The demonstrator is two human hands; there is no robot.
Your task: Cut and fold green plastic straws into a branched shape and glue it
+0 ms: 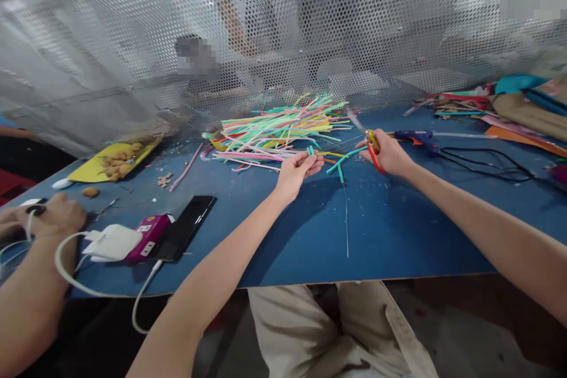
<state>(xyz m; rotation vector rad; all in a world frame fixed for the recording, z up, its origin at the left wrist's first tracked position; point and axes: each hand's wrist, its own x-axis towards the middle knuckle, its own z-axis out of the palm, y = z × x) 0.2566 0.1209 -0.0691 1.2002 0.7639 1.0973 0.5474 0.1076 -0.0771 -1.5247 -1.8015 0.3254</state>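
Observation:
My left hand (pixel 301 170) is closed in a pinch on short teal pipe cleaner pieces (pixel 310 150), whose ends stick up above the fingertips. My right hand (pixel 388 152) is wrapped round scissors with red and yellow handles (pixel 374 150); their blades point up and away to the left, blurred. Between the hands, a teal pipe cleaner (pixel 348 156) reaches up to my right fingers; whether they grip it is unclear. Below it, a thin wire (pixel 346 218) with a teal top runs towards the table's front edge. Yellow and orange stems (pixel 330 155) show beside my left fingertips.
A heap of pastel pipe cleaners (pixel 283 124) lies behind my hands, before a perforated metal screen (pixel 287 23). A blue glue gun (pixel 419 139) lies right. Left are a phone (pixel 190 227), a purple power adapter (pixel 148 236), a yellow tray (pixel 88 168) and another person's hand (pixel 62 212).

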